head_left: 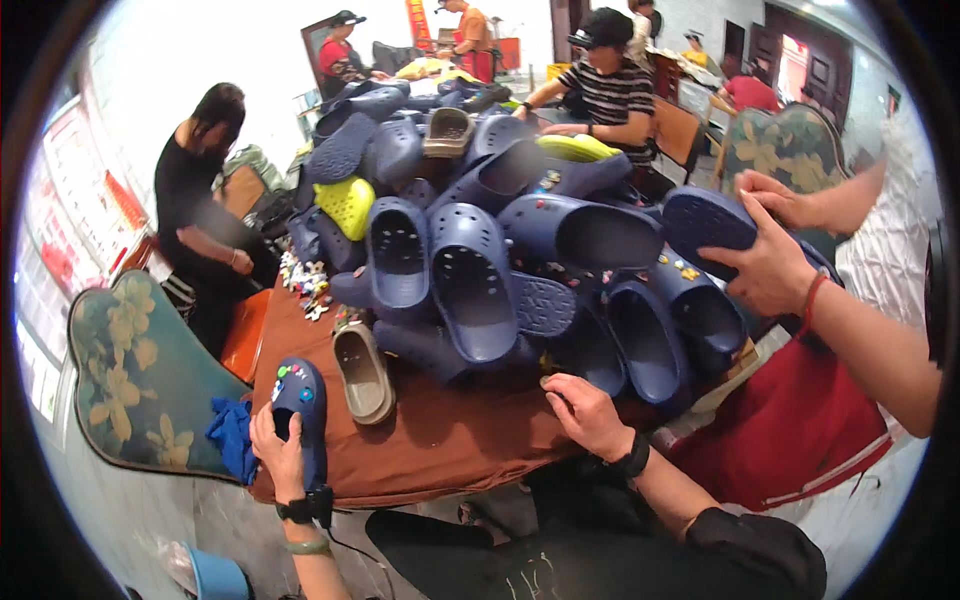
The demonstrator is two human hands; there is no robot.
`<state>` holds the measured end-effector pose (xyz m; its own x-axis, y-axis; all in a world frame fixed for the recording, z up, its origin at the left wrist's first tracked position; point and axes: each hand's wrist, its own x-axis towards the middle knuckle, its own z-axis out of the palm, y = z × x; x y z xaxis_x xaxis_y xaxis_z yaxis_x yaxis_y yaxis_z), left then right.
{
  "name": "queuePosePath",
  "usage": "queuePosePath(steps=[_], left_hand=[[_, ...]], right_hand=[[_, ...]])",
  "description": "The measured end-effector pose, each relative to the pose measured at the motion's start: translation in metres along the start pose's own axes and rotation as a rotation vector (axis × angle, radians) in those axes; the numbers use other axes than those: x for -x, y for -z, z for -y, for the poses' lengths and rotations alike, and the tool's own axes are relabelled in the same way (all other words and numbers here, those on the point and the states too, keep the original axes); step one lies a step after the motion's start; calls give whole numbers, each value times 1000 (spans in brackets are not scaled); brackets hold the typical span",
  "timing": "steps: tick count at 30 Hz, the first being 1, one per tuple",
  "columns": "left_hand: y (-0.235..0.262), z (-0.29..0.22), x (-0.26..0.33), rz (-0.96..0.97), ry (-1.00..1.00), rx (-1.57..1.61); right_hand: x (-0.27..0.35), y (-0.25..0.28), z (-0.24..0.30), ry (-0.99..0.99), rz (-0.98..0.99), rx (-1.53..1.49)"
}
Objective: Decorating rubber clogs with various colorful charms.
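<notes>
At the table's left front corner, my left hand (276,450) grips a navy clog (313,420), the thumb at its foot opening. Small colourful charms (292,375) dot the toe of that clog. My right hand (588,415) is over the front of the table, thumb and forefinger pinched at a tiny thing too small to name. A grey-brown clog (362,372) lies between my hands, nearer the left one. Beyond them rises a large heap of navy clogs (475,285), with a lime clog (345,207) among them.
Loose charms (305,285) are piled at the table's left edge. On the right, a co-worker's hands (770,240) hold another navy clog (708,232). A floral chair back (130,370), a blue cloth (232,438) and a blue bin (218,577) are at left. Other people sit or stand farther off.
</notes>
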<state>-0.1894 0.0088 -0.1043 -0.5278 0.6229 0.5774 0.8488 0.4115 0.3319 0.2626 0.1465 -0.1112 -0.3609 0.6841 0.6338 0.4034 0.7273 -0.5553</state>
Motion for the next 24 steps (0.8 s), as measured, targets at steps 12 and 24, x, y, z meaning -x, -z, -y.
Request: queuePosePath(steps=[12,24], left_hand=[[-78,-238,-16,1046,459,1215],[31,-193,68,721,371,1241]], right_hand=[[31,74,-26,-272,-59,14],[24,55,-34,-183,-63,145]])
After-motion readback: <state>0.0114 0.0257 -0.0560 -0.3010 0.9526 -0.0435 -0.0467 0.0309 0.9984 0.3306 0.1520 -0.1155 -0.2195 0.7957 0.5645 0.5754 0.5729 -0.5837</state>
